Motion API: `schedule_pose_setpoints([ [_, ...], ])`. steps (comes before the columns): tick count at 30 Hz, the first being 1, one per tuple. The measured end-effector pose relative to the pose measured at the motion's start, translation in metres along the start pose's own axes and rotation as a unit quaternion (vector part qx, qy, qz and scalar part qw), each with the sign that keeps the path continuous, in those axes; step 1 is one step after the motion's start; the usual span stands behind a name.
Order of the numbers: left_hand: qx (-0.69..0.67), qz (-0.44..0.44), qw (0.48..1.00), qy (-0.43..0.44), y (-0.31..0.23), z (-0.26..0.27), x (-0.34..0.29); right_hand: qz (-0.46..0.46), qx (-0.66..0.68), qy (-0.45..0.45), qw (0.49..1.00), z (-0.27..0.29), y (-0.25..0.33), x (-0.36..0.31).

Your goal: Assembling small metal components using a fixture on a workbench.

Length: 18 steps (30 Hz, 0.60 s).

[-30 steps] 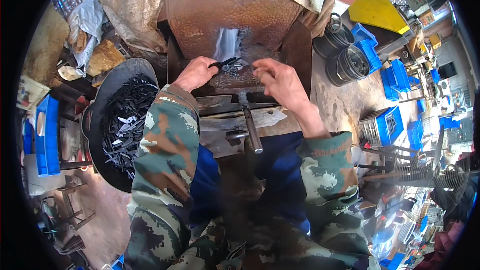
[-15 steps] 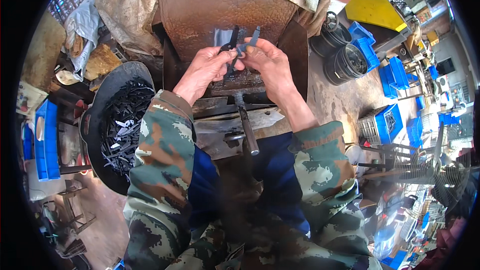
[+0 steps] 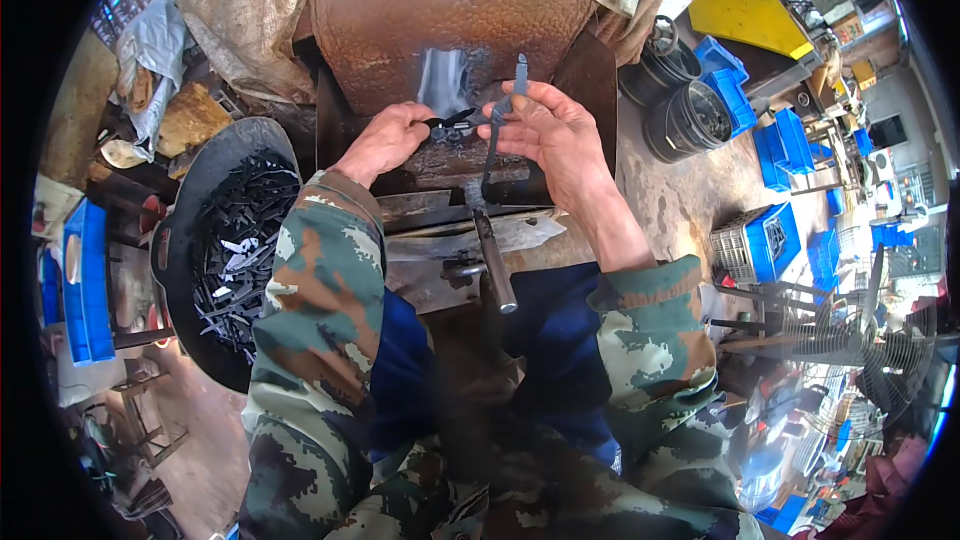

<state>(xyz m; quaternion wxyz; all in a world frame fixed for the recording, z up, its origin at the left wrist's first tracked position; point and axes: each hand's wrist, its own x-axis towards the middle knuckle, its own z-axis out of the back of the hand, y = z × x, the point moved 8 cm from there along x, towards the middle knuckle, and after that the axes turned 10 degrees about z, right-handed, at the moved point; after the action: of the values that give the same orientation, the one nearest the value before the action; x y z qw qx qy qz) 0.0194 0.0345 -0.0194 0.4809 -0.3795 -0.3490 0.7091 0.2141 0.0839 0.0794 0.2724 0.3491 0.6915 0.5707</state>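
My left hand (image 3: 385, 143) pinches a slim black metal blank (image 3: 455, 122), held nearly level and pointing right. In my right hand (image 3: 565, 145) is a grey metal blank (image 3: 520, 80); its blade-like end points up and a thin curved end hangs below the fingers. The two blanks are close together, and I cannot tell whether they touch. Both hands are in front of a rough brown metal panel (image 3: 440, 10), where a pale streak (image 3: 443, 80) shows. Under them, a metal rod (image 3: 490, 255) points toward me.
At my left stands a black basin (image 3: 172, 285) heaped with dark flat metal pieces (image 3: 240, 270). Black buckets (image 3: 690, 125) and blue crates (image 3: 785, 240) are on the right, with a caged fan (image 3: 880, 340) farther down. Sacking (image 3: 245, 20) drapes the far left.
My hands have moved apart, the left going left and the right going right. The black blank has turned from upright to nearly level; the pale streak shows more fully.
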Motion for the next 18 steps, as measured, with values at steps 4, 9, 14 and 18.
schedule_pose_setpoints([
  [4,0.011,-0.03,1.0,-0.001,-0.012,0.004,-0.01,-0.003,0.014,0.001,1.0,0.003,0.0,-0.004],
  [9,0.04,-0.08,0.996,-0.022,-0.022,0.01,-0.021,-0.057,0.027,-0.015,0.998,0.006,-0.004,-0.012],
  [14,0.241,-0.119,0.958,-0.096,-0.057,0.005,-0.031,-0.046,-0.051,0.0,0.998,0.013,-0.002,-0.017],
  [18,0.189,-0.059,0.976,-0.09,-0.049,0.016,-0.032,-0.026,-0.156,0.033,0.987,0.009,0.003,-0.035],
])
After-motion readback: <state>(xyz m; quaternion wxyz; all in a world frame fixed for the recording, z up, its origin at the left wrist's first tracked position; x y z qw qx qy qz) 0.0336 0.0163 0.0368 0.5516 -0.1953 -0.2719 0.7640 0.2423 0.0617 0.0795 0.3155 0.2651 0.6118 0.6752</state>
